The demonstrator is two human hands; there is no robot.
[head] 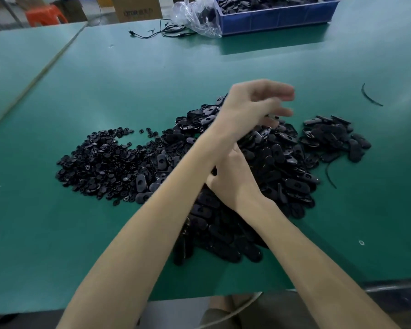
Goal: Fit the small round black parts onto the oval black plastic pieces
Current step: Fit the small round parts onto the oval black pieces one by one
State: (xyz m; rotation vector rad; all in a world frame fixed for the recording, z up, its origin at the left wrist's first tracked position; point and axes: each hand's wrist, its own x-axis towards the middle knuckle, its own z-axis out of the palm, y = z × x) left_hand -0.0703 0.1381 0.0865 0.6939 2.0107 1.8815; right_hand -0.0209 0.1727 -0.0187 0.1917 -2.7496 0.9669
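Two heaps of black plastic are spread over the middle of the green desk. The small round parts are piled toward the left edge: tiny glossy discs, some showing a hole in the centre, with a few strays scattered along the far side of the heap. Right up against them, the oval pieces are stacked in a much bigger mound that runs down to the near edge. They're flat, with rounded ends and a bit of shine, and a round-ish cutout can be seen in the ones lying face up. A smaller clump of ovals is set off toward the right edge.

The forearms are crossed over the oval mound. The left hand is held above the far side of it, blurred, with fingers loosely stretched out and nothing seen in them. The right hand is laid low on the ovals. Its fingers are tucked under the left forearm, so what they're doing can't be made out.

At the far right corner a blue bin full of dark pieces is parked, with a crumpled clear bag touching it and a thin black cable just beside that. A curved black strip is lying near the right edge.
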